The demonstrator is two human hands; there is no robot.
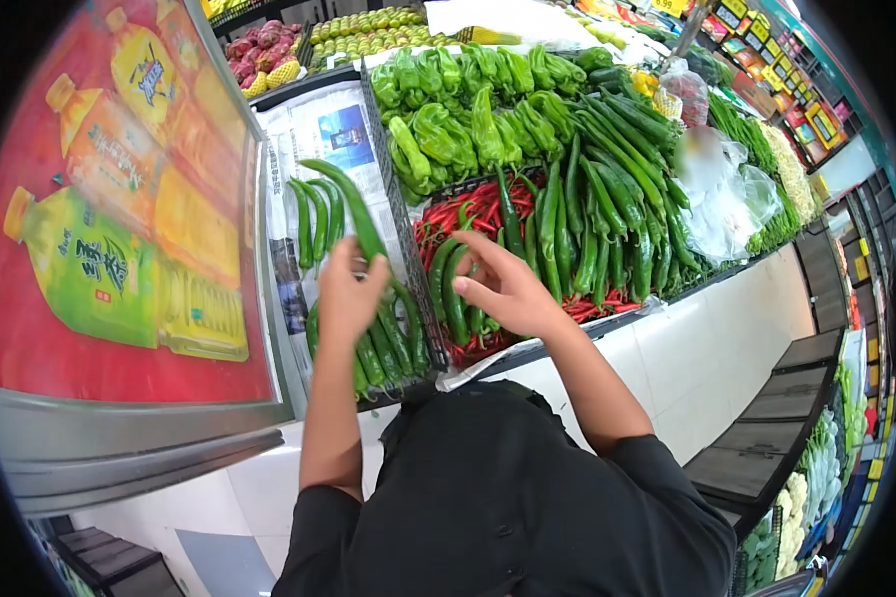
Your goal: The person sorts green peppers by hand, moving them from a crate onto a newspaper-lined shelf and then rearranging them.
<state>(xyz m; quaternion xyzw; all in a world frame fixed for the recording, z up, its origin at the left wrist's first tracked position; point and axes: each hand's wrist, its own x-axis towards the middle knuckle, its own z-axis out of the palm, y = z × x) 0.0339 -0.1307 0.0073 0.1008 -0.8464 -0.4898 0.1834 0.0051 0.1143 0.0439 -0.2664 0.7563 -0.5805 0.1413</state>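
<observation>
My left hand (352, 287) is closed around a long green chili pepper (348, 199), which points up and away over the newspaper-lined crate. Beneath that hand, several more long green peppers (388, 348) lie in a row at the near end of the crate. Three shorter-looking green peppers (319, 219) rest farther up on the newspaper (319, 119). In the neighbouring crate, my right hand (508, 291) has its thumb and fingers apart, fingertips right at some curved green peppers (454, 298). Red chilies (443, 224) lie under and around these peppers.
To the right is a large pile of dark green peppers (607, 219); light green bell-like peppers (448, 129) fill the row behind. A black crate wall (393, 184) divides the two crates. Left stands a panel with drink bottle pictures (119, 219). A clear plastic bag (727, 209) lies at right.
</observation>
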